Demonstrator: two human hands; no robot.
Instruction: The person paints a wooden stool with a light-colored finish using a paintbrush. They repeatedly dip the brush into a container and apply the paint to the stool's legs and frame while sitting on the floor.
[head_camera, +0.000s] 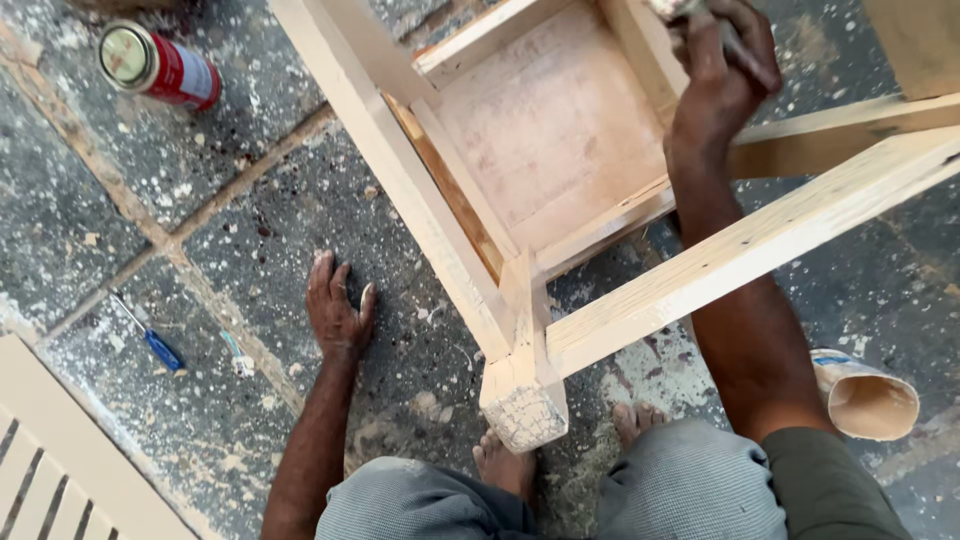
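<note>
- Head view: a person crouches on a paint-spattered stone floor (200, 180), bare feet (505, 465) tucked just under the near corner of an upturned wooden stool frame (560, 150).
- The right hand (720, 70) reaches inside the frame near the top edge of the picture, its fingers (745, 50) curled tight around a small pale object, seemingly a sanding or rubbing pad; most of it is hidden, so I cannot tell exactly what it is.
- The left hand (338, 310) lies flat on the floor just left of the frame, fingers (325, 285) loosely spread and holding nothing, propping the body.
- The frame's bare pale rails cross in front of the right forearm; its near leg end (522, 405) shows cracked whitish filler.
- To work the inner rail well, I judge it best to keep strokes along the grain, press evenly, and steady the frame with the knees or the free hand so it does not shift.
- Toward the floor's far left corner lies a red can (160, 68) on its side; a blue-handled screwdriver (150, 335) lies near the left edge, a slatted pale panel (60, 470) at the near left corner, and a rolled sheet of sandpaper (865, 395) by the right knee.
</note>
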